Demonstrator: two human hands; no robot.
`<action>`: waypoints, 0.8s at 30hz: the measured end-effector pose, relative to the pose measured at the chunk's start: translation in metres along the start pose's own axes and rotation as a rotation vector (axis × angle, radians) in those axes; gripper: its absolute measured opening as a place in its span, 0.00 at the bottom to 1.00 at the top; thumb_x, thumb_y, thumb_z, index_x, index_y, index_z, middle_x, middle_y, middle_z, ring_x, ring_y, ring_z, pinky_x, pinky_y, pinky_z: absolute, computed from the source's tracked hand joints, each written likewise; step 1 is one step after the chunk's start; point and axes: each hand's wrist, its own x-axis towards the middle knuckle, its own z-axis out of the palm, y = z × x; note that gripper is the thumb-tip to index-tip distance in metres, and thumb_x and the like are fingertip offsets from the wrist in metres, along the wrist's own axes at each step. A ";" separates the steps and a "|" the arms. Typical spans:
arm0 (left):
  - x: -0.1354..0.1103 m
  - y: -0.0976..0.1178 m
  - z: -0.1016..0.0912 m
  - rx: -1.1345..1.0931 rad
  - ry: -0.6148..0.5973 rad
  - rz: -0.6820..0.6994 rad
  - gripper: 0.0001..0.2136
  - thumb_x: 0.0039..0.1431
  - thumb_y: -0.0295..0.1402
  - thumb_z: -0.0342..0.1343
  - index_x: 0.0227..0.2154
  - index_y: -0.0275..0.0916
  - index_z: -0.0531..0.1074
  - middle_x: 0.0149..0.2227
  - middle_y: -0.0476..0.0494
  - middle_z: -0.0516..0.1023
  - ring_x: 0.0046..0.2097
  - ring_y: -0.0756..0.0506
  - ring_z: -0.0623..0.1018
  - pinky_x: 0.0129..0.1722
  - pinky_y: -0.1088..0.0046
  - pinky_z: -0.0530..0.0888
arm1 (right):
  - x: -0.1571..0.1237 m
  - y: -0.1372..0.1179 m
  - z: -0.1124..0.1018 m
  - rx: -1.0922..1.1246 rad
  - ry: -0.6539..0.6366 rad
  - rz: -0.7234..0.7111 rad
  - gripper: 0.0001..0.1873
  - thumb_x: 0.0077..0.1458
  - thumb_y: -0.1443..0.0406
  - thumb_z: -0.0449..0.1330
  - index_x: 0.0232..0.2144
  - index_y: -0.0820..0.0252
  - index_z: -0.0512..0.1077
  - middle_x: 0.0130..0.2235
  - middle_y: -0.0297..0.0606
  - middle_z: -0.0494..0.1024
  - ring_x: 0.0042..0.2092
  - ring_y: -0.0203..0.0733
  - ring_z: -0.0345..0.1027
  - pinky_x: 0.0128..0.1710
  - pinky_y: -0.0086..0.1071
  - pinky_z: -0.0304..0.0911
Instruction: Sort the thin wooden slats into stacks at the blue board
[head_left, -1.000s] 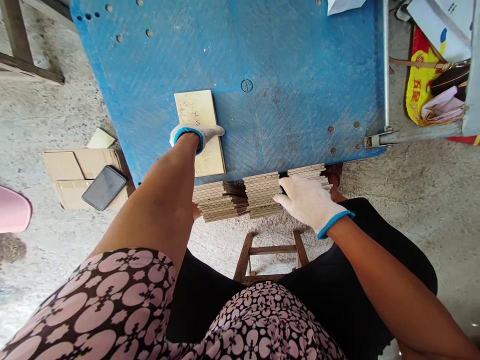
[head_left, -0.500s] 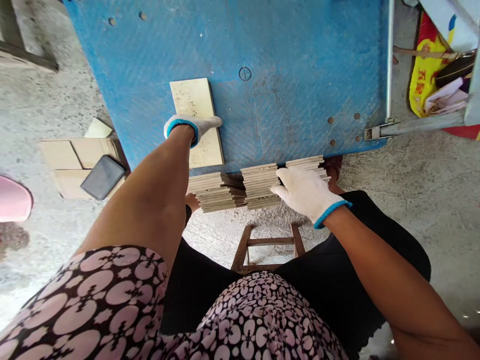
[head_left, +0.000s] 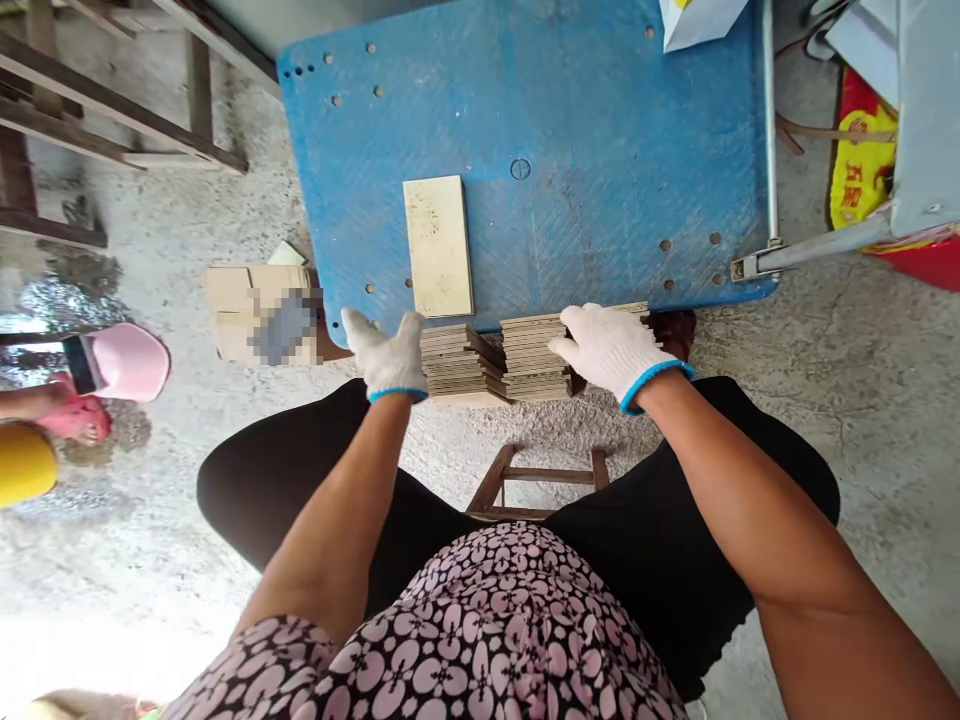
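Observation:
Both my hands wear white gloves with blue cuffs. My left hand (head_left: 388,352) is off the blue platform, fingers spread, beside the left stack of thin tan tiles (head_left: 459,363) on the floor. My right hand (head_left: 609,349) rests on the right stacks of tiles (head_left: 534,357), fingers laid over their edges; whether it grips one cannot be told. A single pale tile (head_left: 438,245) lies flat on the blue platform (head_left: 585,130), untouched.
A flattened cardboard box (head_left: 247,300) lies left of the platform. A small wooden stool (head_left: 541,482) stands between my legs. A metal rail (head_left: 817,248) and yellow-red bags (head_left: 862,170) are at right. Another person's pink shoe (head_left: 127,360) is at far left.
My left hand has let go of the pale tile on the platform and drawn back to the floor stacks. The view has shifted; my right hand stays on the stacks.

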 end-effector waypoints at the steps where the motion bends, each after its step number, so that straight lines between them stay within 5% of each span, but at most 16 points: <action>1: -0.018 -0.009 -0.004 0.018 0.019 -0.056 0.25 0.51 0.43 0.63 0.49 0.40 0.63 0.45 0.42 0.72 0.47 0.40 0.74 0.50 0.58 0.72 | -0.001 -0.001 0.000 -0.007 0.009 -0.002 0.21 0.65 0.55 0.49 0.49 0.65 0.70 0.45 0.53 0.74 0.41 0.52 0.70 0.37 0.40 0.58; 4: -0.069 -0.033 -0.009 0.109 0.026 -0.199 0.28 0.42 0.44 0.68 0.43 0.40 0.64 0.40 0.43 0.71 0.42 0.39 0.75 0.47 0.57 0.74 | -0.004 -0.003 -0.001 -0.032 0.028 -0.015 0.20 0.64 0.55 0.51 0.49 0.65 0.70 0.45 0.53 0.74 0.41 0.52 0.70 0.37 0.39 0.58; 9: -0.116 -0.067 0.006 0.201 -0.202 -0.307 0.37 0.39 0.42 0.69 0.51 0.37 0.59 0.51 0.33 0.68 0.54 0.34 0.72 0.54 0.58 0.70 | -0.006 -0.004 0.001 -0.055 0.033 -0.022 0.20 0.64 0.55 0.51 0.49 0.64 0.69 0.45 0.53 0.74 0.42 0.53 0.70 0.37 0.39 0.58; 14: -0.123 -0.088 0.032 0.216 -0.395 -0.542 0.50 0.34 0.38 0.73 0.59 0.30 0.53 0.59 0.22 0.62 0.61 0.30 0.65 0.57 0.60 0.68 | -0.003 -0.001 0.005 -0.069 0.028 -0.014 0.21 0.65 0.54 0.50 0.49 0.65 0.69 0.45 0.53 0.74 0.42 0.55 0.70 0.36 0.40 0.59; 20: -0.114 -0.104 0.063 0.197 -0.399 -0.594 0.40 0.35 0.42 0.74 0.52 0.33 0.64 0.52 0.26 0.71 0.59 0.30 0.68 0.53 0.60 0.72 | 0.001 -0.001 0.007 -0.083 -0.001 -0.008 0.21 0.65 0.54 0.50 0.48 0.65 0.69 0.44 0.53 0.74 0.42 0.54 0.70 0.35 0.38 0.59; 24: -0.115 -0.106 0.077 0.255 -0.344 -0.596 0.42 0.32 0.50 0.73 0.50 0.36 0.64 0.52 0.29 0.70 0.62 0.30 0.63 0.57 0.56 0.70 | 0.005 -0.004 0.008 -0.095 -0.042 -0.001 0.20 0.65 0.55 0.49 0.48 0.65 0.68 0.45 0.52 0.74 0.41 0.52 0.70 0.35 0.38 0.60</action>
